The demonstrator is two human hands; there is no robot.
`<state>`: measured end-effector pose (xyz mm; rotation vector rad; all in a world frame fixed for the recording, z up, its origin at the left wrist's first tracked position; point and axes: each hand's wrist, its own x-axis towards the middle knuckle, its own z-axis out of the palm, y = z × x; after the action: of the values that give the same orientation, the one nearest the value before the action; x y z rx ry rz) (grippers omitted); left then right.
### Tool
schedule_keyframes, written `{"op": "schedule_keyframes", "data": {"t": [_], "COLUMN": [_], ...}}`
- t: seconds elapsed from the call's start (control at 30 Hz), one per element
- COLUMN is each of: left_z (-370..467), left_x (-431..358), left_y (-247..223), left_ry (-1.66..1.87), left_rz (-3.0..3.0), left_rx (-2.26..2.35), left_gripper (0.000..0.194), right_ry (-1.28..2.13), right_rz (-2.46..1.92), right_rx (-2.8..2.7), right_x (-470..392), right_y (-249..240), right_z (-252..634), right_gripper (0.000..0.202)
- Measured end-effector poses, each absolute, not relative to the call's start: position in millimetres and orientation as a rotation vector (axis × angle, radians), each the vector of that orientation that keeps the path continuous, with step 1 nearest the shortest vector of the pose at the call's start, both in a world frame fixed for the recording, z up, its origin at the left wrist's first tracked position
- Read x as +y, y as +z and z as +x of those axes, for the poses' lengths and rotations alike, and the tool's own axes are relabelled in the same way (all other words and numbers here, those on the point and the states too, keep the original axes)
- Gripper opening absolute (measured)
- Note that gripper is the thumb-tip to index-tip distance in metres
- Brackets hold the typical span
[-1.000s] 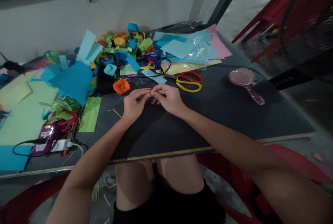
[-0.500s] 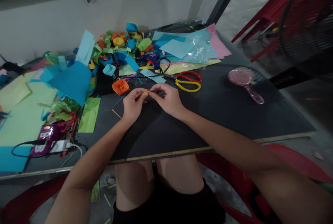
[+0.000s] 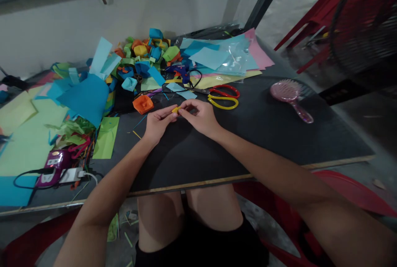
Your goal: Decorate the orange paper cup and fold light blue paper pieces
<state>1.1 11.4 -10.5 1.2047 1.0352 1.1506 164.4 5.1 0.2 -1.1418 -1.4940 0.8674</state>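
A small yellow paper piece (image 3: 176,110) is pinched between the fingertips of both hands, above the dark table. My left hand (image 3: 157,125) grips it from the left with thumb and fingers. From the right, my right hand (image 3: 201,117) holds its other side, fingers curled. Just beyond my left hand sits an orange folded paper piece (image 3: 143,104). Scissors (image 3: 223,96) with one red and one yellow handle loop lie past my right hand. Thin blue and yellow strips (image 3: 137,134) rest left of my left hand.
Folded colored papers (image 3: 141,51) are heaped at the back, beside a blue glue gun (image 3: 182,72) and flat sheets (image 3: 211,57). A pink hairbrush (image 3: 288,91) lies right. A purple device (image 3: 55,167), green paper (image 3: 106,138) and a large blue sheet (image 3: 87,96) are left.
The yellow piece has turned and shows more of its surface between my fingertips. My left fingers have straightened slightly. The view has shifted a little.
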Motion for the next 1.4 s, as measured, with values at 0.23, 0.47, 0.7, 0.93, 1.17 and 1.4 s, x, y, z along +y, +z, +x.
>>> {"op": "schedule_keyframes", "data": {"t": [0.23, 0.47, 0.7, 0.93, 1.17, 1.4], "left_z": [-0.9, -0.7, 1.1, 0.8, -0.6, -2.2], "left_x": [14.0, 11.7, 11.0, 13.1, 11.9, 11.2], "left_y": [-8.9, -5.5, -3.1, -1.0, -3.3, -6.8], "left_ry": [1.179, 1.217, 1.251, 1.256, 1.250, 1.234], "left_rz": [1.162, 1.152, 1.145, 1.146, 1.191, 1.267], "left_rx": [1.016, 0.991, 1.026, 1.019, 1.041, 1.091], "left_gripper": [0.041, 0.035, 0.035, 0.037, 0.037, 0.035], "right_ry": [1.099, 1.207, 1.224, 1.301, 1.223, 1.156], "right_rz": [-1.094, -1.059, -1.027, -0.953, -1.018, -1.050], "right_rx": [-1.441, -1.408, -1.396, -1.358, -1.419, -1.480], "right_x": [5.4, 3.5, 4.3, 5.2, 8.7, 7.1], "right_y": [-0.2, -1.3, -3.1, 0.3, -0.4, 0.0], "right_z": [166.4, 166.6, 164.7, 163.2, 167.1, 168.3], "right_gripper": [0.023, 0.027, 0.028, 0.032, 0.028, 0.027]}}
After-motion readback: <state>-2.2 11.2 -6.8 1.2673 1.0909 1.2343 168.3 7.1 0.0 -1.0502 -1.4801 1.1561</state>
